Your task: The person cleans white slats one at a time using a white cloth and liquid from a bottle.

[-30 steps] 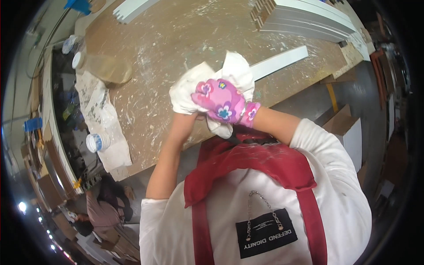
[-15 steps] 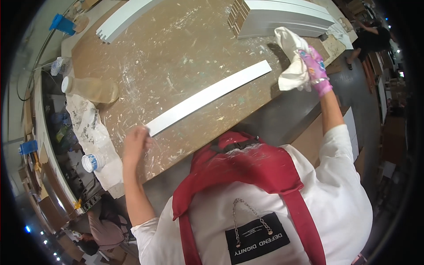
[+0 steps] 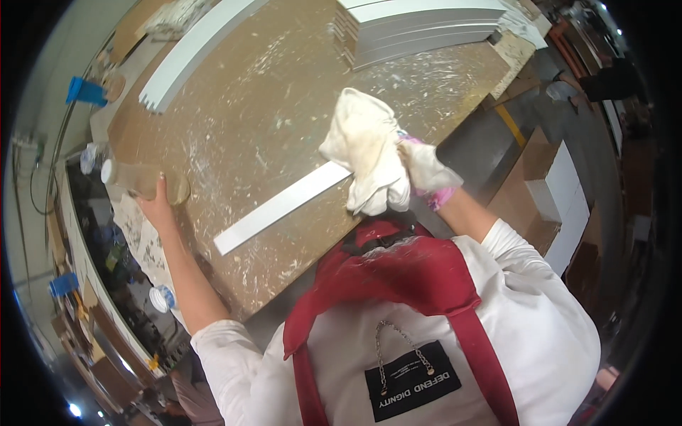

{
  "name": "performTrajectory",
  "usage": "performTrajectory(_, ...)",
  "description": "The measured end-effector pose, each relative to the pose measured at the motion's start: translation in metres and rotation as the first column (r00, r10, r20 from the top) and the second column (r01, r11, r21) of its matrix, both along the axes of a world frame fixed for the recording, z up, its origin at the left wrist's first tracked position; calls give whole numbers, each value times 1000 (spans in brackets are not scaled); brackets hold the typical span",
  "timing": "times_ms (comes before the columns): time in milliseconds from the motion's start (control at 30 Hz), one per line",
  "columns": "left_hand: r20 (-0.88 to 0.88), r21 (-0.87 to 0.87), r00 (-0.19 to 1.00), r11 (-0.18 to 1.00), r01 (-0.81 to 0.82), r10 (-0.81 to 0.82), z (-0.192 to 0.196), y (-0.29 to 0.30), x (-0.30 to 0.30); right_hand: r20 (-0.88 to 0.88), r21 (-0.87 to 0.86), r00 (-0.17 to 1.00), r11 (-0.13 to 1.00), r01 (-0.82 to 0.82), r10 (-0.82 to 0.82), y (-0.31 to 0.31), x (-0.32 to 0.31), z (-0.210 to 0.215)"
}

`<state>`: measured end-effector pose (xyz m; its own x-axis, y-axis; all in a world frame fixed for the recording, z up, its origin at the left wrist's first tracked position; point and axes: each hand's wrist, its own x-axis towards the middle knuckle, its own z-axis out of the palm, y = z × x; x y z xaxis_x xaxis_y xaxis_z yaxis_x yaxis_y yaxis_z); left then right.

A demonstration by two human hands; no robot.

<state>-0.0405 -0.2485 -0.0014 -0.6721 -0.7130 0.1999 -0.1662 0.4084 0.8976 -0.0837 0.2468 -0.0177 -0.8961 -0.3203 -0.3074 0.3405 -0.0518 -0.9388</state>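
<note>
My bare left hand (image 3: pixel 158 207) is closed round a clear plastic bottle (image 3: pixel 138 177) with a white cap and cloudy, yellowish liquid, at the table's left side. A narrow white board (image 3: pixel 277 211) lies flat across the middle of the table, its far right end hidden under a cloth. That off-white cloth (image 3: pixel 366 153), large and crumpled, is bunched in my right hand (image 3: pixel 435 197), which wears a pink patterned glove. Most of the right hand's fingers are covered by the cloth.
A stack of white boards (image 3: pixel 426 32) stands at the table's far right. More white boards (image 3: pixel 188 60) lie at the far left. Near the left edge are a small white tub (image 3: pixel 162 299) and a blue container (image 3: pixel 87 91). An open carton (image 3: pixel 540 192) stands right of the table.
My left hand has left the board's near end and moved left onto the bottle. My right hand has brought the cloth leftward, over the board's far end.
</note>
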Motion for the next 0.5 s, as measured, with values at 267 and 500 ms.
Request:
performTrajectory(267, 55, -591, 974, 779, 209, -219, -3, 89, -11, 82, -615, 994, 788, -9, 76, 15, -16, -15)
performTrajectory(500, 267, -780, 866, 433, 452, -423, 22, 171, -10, -25, -593, 992, 797, -113, 122, 7, -16, 9)
